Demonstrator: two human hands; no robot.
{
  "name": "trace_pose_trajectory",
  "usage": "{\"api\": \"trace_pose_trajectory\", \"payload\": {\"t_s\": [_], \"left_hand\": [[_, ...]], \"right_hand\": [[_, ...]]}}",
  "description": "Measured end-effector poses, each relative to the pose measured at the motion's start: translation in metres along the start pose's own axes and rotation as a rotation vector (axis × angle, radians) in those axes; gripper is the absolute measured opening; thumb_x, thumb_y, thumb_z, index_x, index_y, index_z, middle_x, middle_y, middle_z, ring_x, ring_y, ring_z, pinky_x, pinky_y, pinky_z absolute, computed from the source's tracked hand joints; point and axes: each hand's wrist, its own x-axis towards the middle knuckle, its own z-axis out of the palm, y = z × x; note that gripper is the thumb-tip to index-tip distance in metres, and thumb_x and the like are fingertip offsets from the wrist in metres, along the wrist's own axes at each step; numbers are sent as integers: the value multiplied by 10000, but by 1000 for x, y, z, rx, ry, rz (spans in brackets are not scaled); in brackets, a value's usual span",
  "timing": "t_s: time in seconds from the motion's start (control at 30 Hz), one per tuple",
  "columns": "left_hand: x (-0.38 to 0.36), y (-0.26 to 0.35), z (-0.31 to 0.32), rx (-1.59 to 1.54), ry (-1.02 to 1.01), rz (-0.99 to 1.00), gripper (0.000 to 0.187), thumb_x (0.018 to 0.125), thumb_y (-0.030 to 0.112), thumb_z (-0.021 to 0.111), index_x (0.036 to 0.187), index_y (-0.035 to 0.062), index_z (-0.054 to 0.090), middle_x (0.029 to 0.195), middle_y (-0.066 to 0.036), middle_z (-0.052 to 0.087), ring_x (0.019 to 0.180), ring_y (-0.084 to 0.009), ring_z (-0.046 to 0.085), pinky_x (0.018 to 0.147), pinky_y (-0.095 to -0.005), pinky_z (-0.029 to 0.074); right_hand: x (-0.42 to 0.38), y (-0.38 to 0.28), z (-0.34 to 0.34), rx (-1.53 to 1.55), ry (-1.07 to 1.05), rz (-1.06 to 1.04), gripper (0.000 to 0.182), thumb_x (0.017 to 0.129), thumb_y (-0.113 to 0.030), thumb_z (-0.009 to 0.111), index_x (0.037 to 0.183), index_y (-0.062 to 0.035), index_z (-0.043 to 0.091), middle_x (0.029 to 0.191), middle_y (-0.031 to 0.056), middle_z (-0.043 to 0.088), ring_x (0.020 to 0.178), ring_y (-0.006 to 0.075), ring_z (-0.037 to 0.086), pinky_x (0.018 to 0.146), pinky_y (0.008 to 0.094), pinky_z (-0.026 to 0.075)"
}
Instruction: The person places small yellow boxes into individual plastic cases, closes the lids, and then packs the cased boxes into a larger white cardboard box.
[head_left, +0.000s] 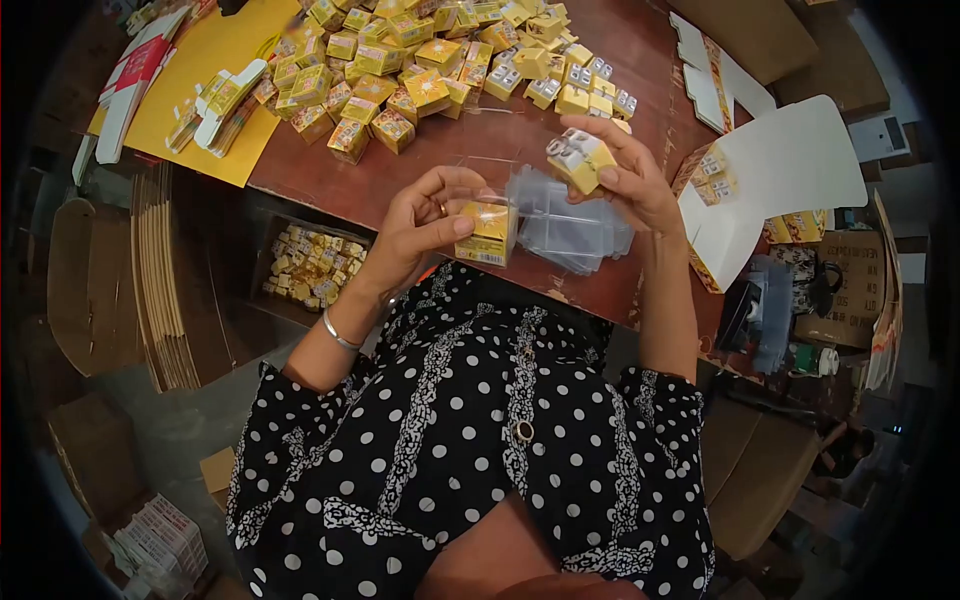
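Observation:
My left hand (425,222) is closed round a clear plastic case (512,222) with a small yellow box (488,236) inside it, near the table's front edge. To the right and a little higher, my right hand (632,178) grips a yellow and white piece (580,160) with silvery parts on top, between thumb and fingers. Below and between the hands, a stack of clear plastic trays (575,235) lies on the red-brown table (330,190). A pile of small yellow boxes (375,60) spreads behind my hands, with yellow-white pieces (575,98) at its right end.
An open white carton (815,160) stands on the right, holding several pieces. At the left are a yellow sheet (215,85) with folded card blanks (228,98). Below the table's left part sits a box of small pieces (312,265) beside stacked cardboard (165,290).

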Motion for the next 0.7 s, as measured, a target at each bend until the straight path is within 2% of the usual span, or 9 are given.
{"api": "trace_pose_trajectory", "payload": {"t_s": [0.07,0.1,0.17,0.2,0.23,0.27,0.43,0.53,0.7], "left_hand": [[-1,3,6,47,5,7,535,845,185,741,1293,-10,523,1235,-130,628,1161,-197,611,1034,-332,476],[-2,3,6,48,-12,26,514,849,148,742,1286,-6,521,1255,-140,618,1160,-204,623,1017,-338,501],[1,2,11,51,-40,39,496,853,111,744,1280,-2,520,1275,-149,608,1159,-211,636,1001,-343,525],[3,4,13,77,-66,90,517,833,144,754,1273,-5,528,1343,-170,556,1191,-224,618,1023,-356,507],[5,7,15,105,-88,142,540,813,177,765,1266,-8,536,1412,-191,505,1223,-238,600,1045,-368,490],[7,11,17,112,-91,142,540,813,177,765,1266,-8,536,1412,-191,505,1223,-238,600,1045,-368,490],[18,24,22,113,-270,217,598,779,286,782,1257,1,565,1580,-223,319,1322,-264,525,1104,-385,424],[25,28,28,197,-312,254,580,780,287,785,1249,16,578,1600,-235,296,1359,-271,489,1106,-375,417],[32,37,29,242,-395,217,562,780,295,784,1230,21,587,1599,-245,302,1377,-280,461,1116,-372,398]], "right_hand": [[-11,5,6,94,61,-285,800,799,-267,798,1443,37,434,1186,159,655,1014,230,700,904,370,595],[-17,10,6,180,63,-327,801,772,-147,809,1450,25,418,1223,181,637,1109,275,673,1007,406,540],[-17,23,6,102,113,-361,781,766,-93,799,1442,21,425,1242,184,630,1129,272,664,1017,400,531],[-16,27,10,39,156,-385,765,760,-39,789,1434,16,432,1262,186,624,1149,269,655,1027,395,522],[-17,24,19,123,159,-417,748,767,10,774,1434,10,436,1313,183,608,1196,260,629,1039,386,509],[-19,22,23,126,159,-424,748,767,10,774,1434,10,436,1313,183,608,1196,260,629,1039,386,509],[-23,16,37,41,180,-355,627,869,-35,735,1426,12,449,1338,168,604,1206,223,618,995,366,539],[-26,15,43,36,132,-361,531,918,21,683,1409,2,481,1301,150,614,1125,185,644,931,325,577],[-34,3,57,-59,157,-330,535,903,57,691,1398,-3,498,1270,144,626,1078,164,653,897,297,584]]}}
